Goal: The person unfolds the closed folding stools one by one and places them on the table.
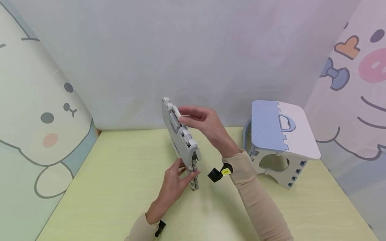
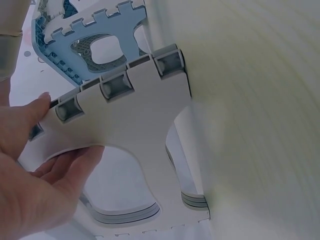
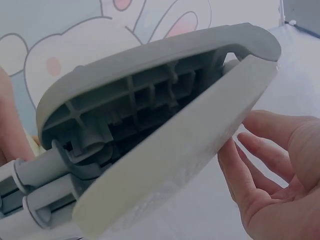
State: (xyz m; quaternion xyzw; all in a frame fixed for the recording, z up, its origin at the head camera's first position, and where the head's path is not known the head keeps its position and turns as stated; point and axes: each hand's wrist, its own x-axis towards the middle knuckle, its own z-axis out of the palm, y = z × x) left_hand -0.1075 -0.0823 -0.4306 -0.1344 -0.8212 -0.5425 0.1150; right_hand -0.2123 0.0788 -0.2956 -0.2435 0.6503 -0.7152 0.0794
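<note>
A grey and white folding step stool (image 1: 181,134) stands folded on edge on the table. Its near lower end is held by my left hand (image 1: 173,184). In the left wrist view that thumb rests on the hinged edge of a leg panel (image 2: 145,110), and the fingers go into its cutout. Up at the stool's toothed top edge, my right hand (image 1: 205,124) has thumb and fingers on the white side by the handle. The right wrist view has its bent fingers touching the white panel (image 3: 175,150), partly hidden behind it. Beside this panel, the ribbed grey half (image 3: 140,95) gapes.
To the right, an unfolded blue and white step stool (image 1: 268,129) stands upright, its blue handle on top. The pale green table (image 1: 120,160) meets a plain light wall (image 1: 150,60) behind. Cartoon-printed panels (image 1: 45,110) flank both sides.
</note>
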